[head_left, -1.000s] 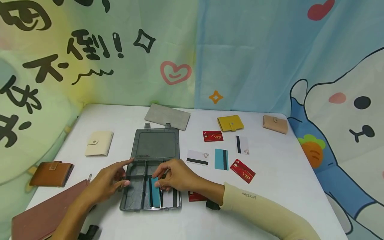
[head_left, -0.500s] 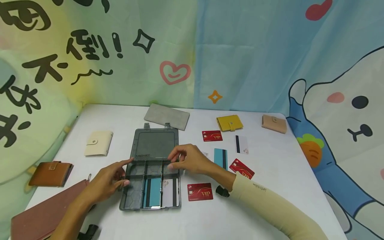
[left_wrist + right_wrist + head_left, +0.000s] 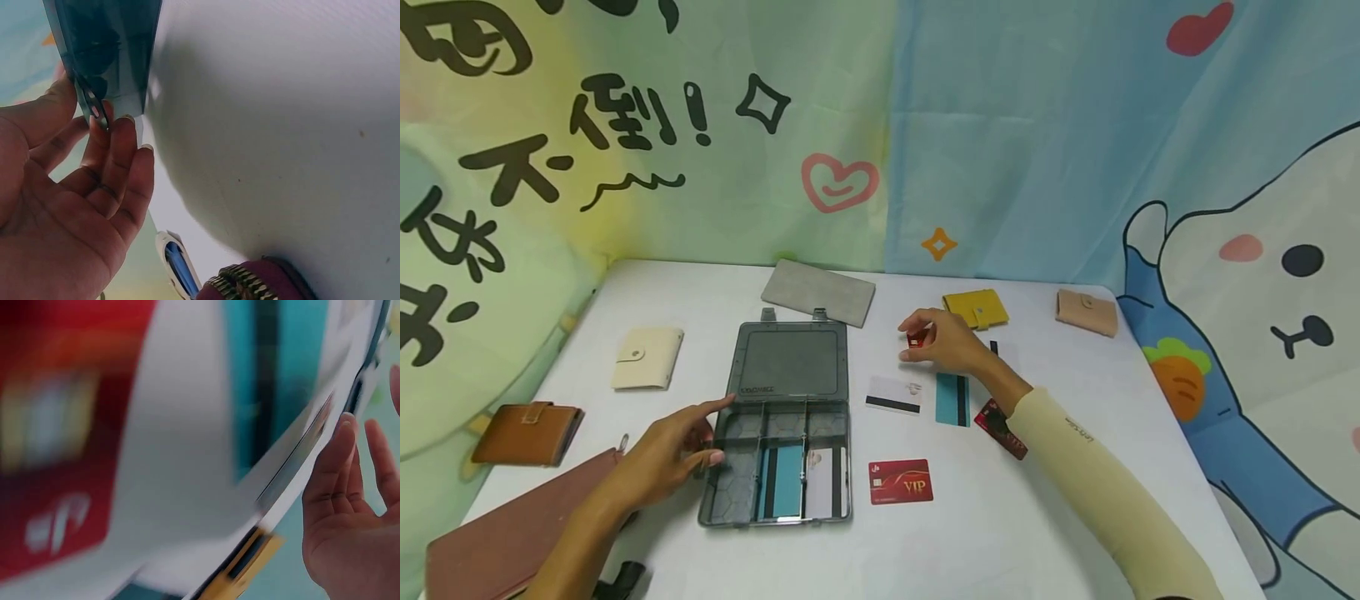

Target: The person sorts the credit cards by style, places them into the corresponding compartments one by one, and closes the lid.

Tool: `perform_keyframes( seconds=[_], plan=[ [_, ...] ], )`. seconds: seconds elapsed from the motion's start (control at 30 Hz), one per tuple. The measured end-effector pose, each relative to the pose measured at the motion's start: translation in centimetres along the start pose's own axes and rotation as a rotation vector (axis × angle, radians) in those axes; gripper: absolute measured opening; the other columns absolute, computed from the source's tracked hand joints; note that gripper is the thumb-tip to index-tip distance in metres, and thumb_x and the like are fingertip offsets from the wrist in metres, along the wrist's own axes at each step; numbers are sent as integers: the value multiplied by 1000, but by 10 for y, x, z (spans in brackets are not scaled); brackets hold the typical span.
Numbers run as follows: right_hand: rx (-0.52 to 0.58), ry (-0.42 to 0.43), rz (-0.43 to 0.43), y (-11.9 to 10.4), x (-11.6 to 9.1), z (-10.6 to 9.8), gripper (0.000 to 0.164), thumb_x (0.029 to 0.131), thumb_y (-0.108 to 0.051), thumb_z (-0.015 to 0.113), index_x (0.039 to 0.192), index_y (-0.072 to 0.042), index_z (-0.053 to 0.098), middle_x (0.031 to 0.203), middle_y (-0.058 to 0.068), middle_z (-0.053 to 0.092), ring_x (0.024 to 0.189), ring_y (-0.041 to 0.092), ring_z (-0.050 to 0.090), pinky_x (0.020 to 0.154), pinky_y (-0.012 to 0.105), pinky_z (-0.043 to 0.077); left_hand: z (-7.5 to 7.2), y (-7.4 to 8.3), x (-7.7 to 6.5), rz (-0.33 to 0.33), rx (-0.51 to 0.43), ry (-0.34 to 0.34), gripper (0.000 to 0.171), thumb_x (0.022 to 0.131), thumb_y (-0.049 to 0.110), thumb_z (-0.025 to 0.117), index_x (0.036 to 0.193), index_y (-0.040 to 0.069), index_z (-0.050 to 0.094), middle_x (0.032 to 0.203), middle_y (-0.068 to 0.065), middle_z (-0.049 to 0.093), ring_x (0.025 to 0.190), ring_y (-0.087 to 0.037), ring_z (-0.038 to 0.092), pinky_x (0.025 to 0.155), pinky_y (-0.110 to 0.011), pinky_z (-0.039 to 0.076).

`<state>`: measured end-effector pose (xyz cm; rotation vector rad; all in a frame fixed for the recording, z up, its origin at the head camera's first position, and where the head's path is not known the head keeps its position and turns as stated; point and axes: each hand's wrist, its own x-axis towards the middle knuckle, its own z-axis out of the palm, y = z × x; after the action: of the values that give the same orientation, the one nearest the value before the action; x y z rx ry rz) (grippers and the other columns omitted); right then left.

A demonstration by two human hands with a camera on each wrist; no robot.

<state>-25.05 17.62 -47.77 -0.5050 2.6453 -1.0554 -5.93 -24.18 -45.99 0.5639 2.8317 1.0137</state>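
Note:
My left hand (image 3: 662,450) grips the left edge of a grey see-through plastic organizer box (image 3: 793,362), its lid folded back. In the left wrist view, thumb and fingers meet the box's edge. A blue card (image 3: 786,482) with a black stripe and a white card (image 3: 818,483) lie in two front compartments. My right hand (image 3: 951,340) is over a red card (image 3: 916,340) at the back, thumb and fingers apart on either side of it; part of that card is hidden. In the right wrist view this hand's fingers look relaxed.
Right of the box lie a red VIP card (image 3: 901,482), a white card (image 3: 893,394), a blue card (image 3: 952,400) and a slanted red card (image 3: 1000,429). Wallets stand around: yellow (image 3: 977,308), beige (image 3: 1088,312), cream (image 3: 647,358), brown (image 3: 527,435), and a grey flat one (image 3: 820,292).
My right hand has let go of the blue card in the front middle compartment and moved right and back to the far red card. The left hand has stayed at the box.

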Motion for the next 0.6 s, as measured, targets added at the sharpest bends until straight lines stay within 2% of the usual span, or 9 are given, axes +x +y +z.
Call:
perform_keyframes(
  seconds=[0.17,0.27,0.47,0.6],
  plan=[
    [-120,8,85,14,5,-12,49,79,-34,86,121,-22,65,122,0,61,110,23,54,97,42,50,0,0,0,-4,-3,-7,74,83,10,79,149,8,45,88,2,58,72,-4,49,63,-22,43],
    [-188,17,116,17,6,-15,48,78,-35,86,118,-20,65,122,3,59,116,23,51,102,45,47,0,0,0,-1,-4,-5,74,82,10,79,149,8,45,88,2,58,72,-4,50,63,-22,43],
    [-237,39,152,15,9,-16,45,76,-34,88,106,-16,60,110,5,58,105,23,51,92,40,49,0,0,1,13,-9,-2,74,83,10,79,148,8,46,86,4,57,71,-3,49,62,-22,43],
    [-233,79,130,12,10,-14,35,81,-31,84,100,-19,56,99,3,59,97,22,54,85,38,47,0,0,1,18,-20,-1,74,83,10,79,148,8,46,86,5,56,71,-2,50,62,-23,44]
  ],
)
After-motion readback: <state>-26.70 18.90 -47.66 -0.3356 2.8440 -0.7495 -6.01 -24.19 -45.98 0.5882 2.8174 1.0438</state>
